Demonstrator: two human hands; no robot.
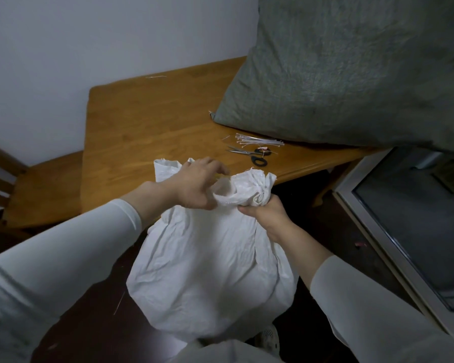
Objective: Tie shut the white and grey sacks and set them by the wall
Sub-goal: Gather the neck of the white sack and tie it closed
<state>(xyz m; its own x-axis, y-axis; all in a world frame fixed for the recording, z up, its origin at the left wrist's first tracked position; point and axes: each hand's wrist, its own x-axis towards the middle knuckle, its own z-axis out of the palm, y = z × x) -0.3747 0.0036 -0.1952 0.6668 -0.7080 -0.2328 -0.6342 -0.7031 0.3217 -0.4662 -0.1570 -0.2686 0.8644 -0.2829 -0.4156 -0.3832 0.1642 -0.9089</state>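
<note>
Grey sack (pixel 351 72): stands on the wooden table (pixel 147 121), against the wall (pixel 89 35). White sack (pixel 207 265): on the floor in front of the table, mouth partly gathered. Right hand (pixel 266 216): fingers closed around the bunched neck. Left hand (pixel 198 183): thumb and fingers pinch the loose rim, other fingers spread. Scissors (pixel 249 154) and cable ties (pixel 257 141): on the table beside the grey sack. No legible markings.
</note>
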